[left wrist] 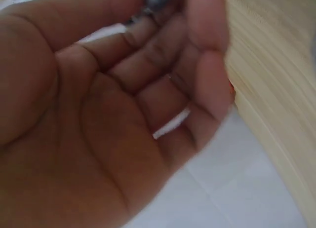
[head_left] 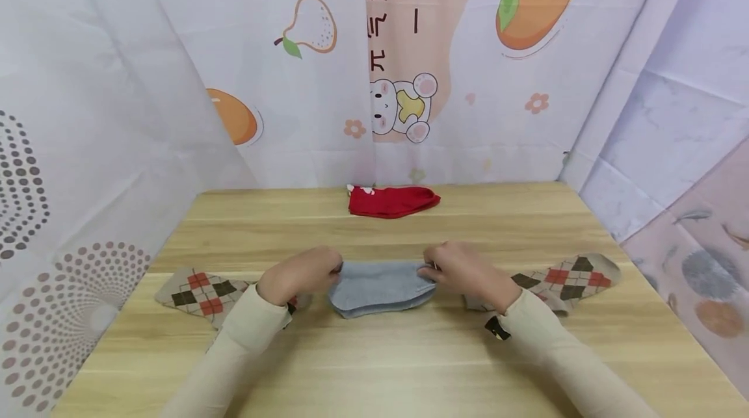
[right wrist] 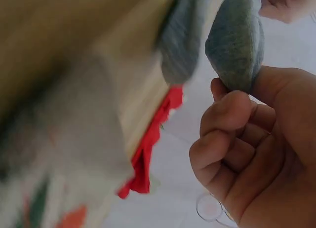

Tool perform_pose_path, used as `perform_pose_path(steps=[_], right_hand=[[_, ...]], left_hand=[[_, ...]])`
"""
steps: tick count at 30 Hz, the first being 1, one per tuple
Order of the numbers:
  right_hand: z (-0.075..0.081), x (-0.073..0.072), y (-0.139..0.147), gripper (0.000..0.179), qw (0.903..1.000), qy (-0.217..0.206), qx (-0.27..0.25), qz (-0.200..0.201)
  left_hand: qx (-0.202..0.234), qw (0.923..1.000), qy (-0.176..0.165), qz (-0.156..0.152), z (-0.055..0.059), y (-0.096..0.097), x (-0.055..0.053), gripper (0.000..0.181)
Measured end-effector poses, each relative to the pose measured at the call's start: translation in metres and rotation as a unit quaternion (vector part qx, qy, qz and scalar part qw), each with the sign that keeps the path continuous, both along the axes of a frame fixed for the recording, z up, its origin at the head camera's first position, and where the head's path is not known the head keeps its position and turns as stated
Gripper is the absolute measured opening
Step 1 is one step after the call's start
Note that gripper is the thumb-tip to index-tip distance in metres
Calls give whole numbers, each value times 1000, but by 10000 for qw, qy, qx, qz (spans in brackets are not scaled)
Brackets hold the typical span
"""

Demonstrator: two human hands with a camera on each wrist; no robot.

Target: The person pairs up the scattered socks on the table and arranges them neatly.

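fingers of the right hand were pinching, with the thumb, the right end of a grey cloth; the others lay curled together beneath. fingers of the left hand were curled too, and seemed to nip its left upper corner, though the hand hid most of that grip from me.

the grey cloth was between the two hands, over the middle of the table. its long axis ran side to side, from one hand to the other. its upper edge was nearly level, and its lower layers gaped a little toward the person. which end was toe or cuff, if it was a sock, i couldn't tell.

i judged the work partway: the cloth was gathered at both ends, but neither hand had let go and the layers didn't lie flush, so setting it down neatly seemed left to do.

farther out, a left checked sock and a right checked sock lay well apart, each partly behind an arm. beyond, at the back, a red sock lay lengthwise side to side, touched by neither hand.
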State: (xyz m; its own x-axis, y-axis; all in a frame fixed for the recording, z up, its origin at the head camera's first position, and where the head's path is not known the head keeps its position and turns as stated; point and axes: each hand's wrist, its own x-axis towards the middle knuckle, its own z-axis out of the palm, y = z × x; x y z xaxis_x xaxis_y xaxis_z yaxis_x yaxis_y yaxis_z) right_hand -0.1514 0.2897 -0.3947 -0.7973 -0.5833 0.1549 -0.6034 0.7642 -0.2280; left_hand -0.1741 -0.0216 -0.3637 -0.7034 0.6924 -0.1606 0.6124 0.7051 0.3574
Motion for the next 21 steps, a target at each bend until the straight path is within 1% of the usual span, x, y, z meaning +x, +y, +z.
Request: perform_pose_path(steps=[3, 6, 9, 10, 12, 13, 14, 16, 19, 21], right_hand=[[-4, -1, -5, 30, 9999, 44, 55, 108], [-6, 1, -7, 21, 10000, 92, -3, 2], [-2, 6, -9, 14, 9994, 294, -31, -193], [0, 8, -10, 13, 9990, 411, -43, -194], [4, 13, -14, 15, 9974, 717, 42, -90], [6, 16, -17, 15, 9961, 870, 126, 2], [7, 19, -21, 17, 9948, 991, 189, 116], [10, 26, -28, 21, 9930, 1068, 367, 340], [11, 36, -36, 26, 9941, 742, 530, 591], [10, 42, -40, 28, 9947, 479, 584, 700]], left_hand=[[-279, 9990, -149, 306, -3, 2, 1, 33], [-524, 9971, -166, 531, -6, 7, 5, 24], [-665, 9953, 316, 624, -5, 13, 12, 6], [-708, 9944, 515, 597, -3, 15, 16, 7], [-756, 9929, 821, 416, 0, 21, 24, 22], [-764, 9925, 919, 263, 2, 24, 29, 27], [-760, 9929, 912, 111, 4, 27, 34, 30], [-747, 9929, 884, -288, 8, 34, 44, 33], [-714, 9929, 686, -666, 10, 41, 57, 32], [-651, 9930, 601, -781, 8, 44, 61, 25]])
